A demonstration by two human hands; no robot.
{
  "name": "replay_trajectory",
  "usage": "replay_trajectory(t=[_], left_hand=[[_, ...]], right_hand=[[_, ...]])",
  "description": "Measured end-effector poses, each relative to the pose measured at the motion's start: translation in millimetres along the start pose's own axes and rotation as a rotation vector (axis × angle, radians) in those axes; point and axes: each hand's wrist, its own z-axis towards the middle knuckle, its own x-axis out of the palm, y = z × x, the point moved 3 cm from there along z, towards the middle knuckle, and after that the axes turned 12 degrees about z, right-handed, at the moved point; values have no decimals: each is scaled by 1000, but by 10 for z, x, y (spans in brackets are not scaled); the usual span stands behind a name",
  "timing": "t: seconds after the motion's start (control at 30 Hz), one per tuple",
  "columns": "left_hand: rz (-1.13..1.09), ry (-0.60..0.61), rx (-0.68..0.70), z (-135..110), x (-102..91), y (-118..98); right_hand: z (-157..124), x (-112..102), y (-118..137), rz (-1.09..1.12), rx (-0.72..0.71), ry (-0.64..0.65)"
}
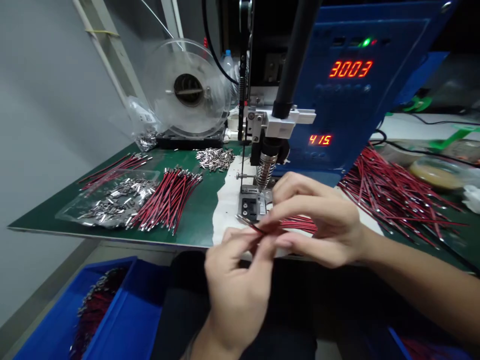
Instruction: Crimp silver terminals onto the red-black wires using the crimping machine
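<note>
My left hand (236, 280) is closed, thumb and forefinger pinching a thin red-and-black wire (255, 228) with a silvery end. Close against it, my right hand (322, 220) has its fingers bent and its fingertips at the same wire; the exact grip is partly hidden. Several red wires (299, 224) show between the right fingers and thumb; whether they are held or lie behind cannot be told. Just beyond the fingertips sits a small metal fixture (248, 206), under the spring-wrapped tip of a soldering head (267, 170).
A blue control box (326, 110) with red digits stands behind. On the green table (198, 220) lie a wire bundle (165, 200), a plastic tray (71, 212) of metal parts, a loose metal pile (215, 159) and a red wire heap (390, 190). A clear reel (161, 75) stands behind; blue bins (129, 305) sit below.
</note>
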Motion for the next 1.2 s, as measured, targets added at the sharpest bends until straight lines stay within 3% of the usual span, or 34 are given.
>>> replay_trajectory(t=[0.1,0.17,0.23,0.3,0.43,0.57,0.73,0.9,1.03,1.2], left_hand=[[55,-78,-189,234,-349,64],[182,-156,-178,478,-625,94],[431,-203,-171,745,-860,139],[633,-122,-176,989,-991,205],[1080,31,-130,1293,-1042,318],[1442,116,-112,1389,-973,397],[1525,141,-112,1393,-1015,349],[1519,61,-191,1490,-1437,340],[1523,253,-286,1578,-1778,615],[1456,415,-246,1563,-1813,816]], right_hand=[[-23,-114,-90,-195,-35,113],[-41,-203,-172,-311,23,249],[-61,-297,-275,-427,212,374],[-93,-363,-362,-480,411,499],[-139,-387,-456,-443,615,615],[-144,-323,-512,-403,619,605],[-148,-267,-538,-374,573,601],[-155,-337,-526,-381,591,561],[-139,-377,-503,-358,573,538],[-116,-375,-480,-187,515,525]])
